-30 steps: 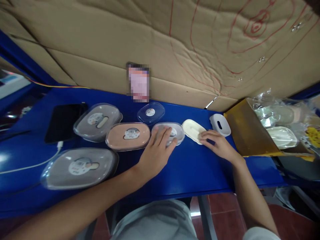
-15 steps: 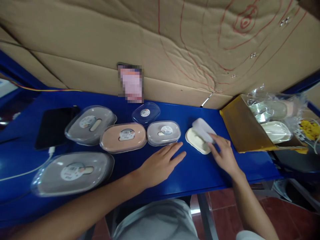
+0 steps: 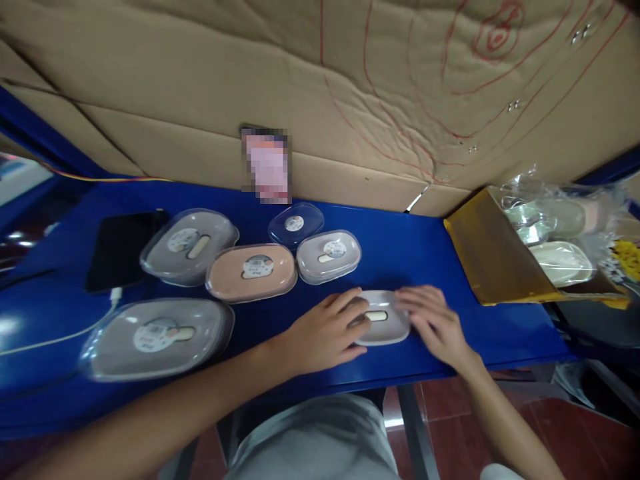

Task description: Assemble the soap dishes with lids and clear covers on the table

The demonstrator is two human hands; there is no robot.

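A small pale grey oval soap dish (image 3: pixel 389 331) lies near the table's front edge, a cream-coloured layer showing through its slot. My left hand (image 3: pixel 333 330) grips its left side, fingers curled over the rim. At the opposite end, my right hand (image 3: pixel 435 323) holds the upper right rim. Just behind stands a small grey soap dish under a clear lid (image 3: pixel 327 259) with a round label. To its left are a lidded pink soap dish (image 3: pixel 253 273) and larger grey ones (image 3: pixel 187 247) (image 3: pixel 160 340). A loose clear lid (image 3: pixel 296 225) bears a label too.
An open cardboard box (image 3: pixel 493 260) at the right contains plastic-wrapped dishes. A black phone or tablet (image 3: pixel 120 250) with a white cable (image 3: pixel 90 330) lies at the left. Cardboard sheeting (image 3: pixel 200 80) walls the back of the blue table (image 3: pixel 400 247), with a blurred-out item leaning there.
The grey dish has come down flat over the cream piece, nearer the front edge. My left hand, formerly apart from it, now touches its left side.
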